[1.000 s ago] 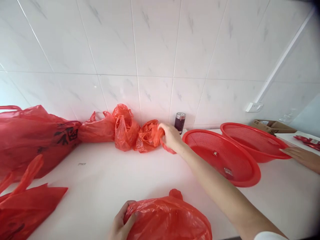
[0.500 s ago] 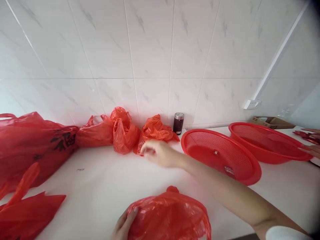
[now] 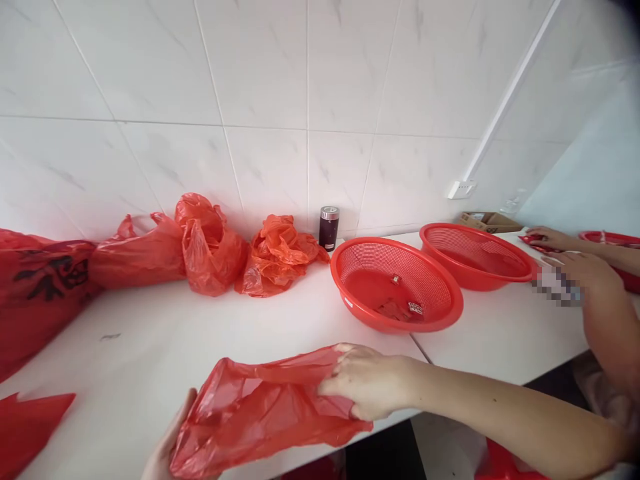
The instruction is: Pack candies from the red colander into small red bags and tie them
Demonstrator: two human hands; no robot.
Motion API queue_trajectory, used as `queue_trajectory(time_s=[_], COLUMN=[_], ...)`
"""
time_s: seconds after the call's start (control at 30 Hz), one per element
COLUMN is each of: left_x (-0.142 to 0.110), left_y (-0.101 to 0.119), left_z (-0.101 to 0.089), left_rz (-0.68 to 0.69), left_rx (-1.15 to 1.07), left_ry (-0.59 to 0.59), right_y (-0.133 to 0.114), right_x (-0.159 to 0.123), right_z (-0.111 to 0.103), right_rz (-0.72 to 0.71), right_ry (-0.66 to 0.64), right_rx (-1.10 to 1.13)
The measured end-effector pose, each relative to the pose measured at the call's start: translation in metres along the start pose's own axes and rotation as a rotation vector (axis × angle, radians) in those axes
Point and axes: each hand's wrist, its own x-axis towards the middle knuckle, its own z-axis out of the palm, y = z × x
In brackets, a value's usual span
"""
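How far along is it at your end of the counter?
Seemingly done: crumpled red plastic bags heaped by the wall. In hand: one red bag, stretched between left hand and right hand. Seemingly left: the large printed red bag at the counter's far left.

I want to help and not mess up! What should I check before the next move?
1. Left hand on the red plastic bag: ok, it holds one side.
2. Right hand on the bag: ok, it holds the other side.
3. Bag smooth: not ok, it is creased.
4. Bag free of holes: cannot tell.
5. Red strainer basket upright on the white counter: ok, open side up.
6. Co-worker's hands away from your bag: ok, they are at the far right.
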Motion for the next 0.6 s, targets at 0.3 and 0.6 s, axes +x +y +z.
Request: queue_trajectory(time_s=[0.3, 0.6], left_x=[-0.006, 0.004], left_y=[-0.029, -0.042], left_z=[0.029, 0.042], left_rz=[-0.048, 0.031], left_rx=[0.221, 0.173], left_ry=[-0.091, -0.095], right_y=[0.092, 0.150], right_x=[-0.037, -0.037], right_z=[-0.064, -0.009], right_rz=[0.450, 0.776], right_ry=[0.395, 0.090], right_rx=[0.260, 0.161])
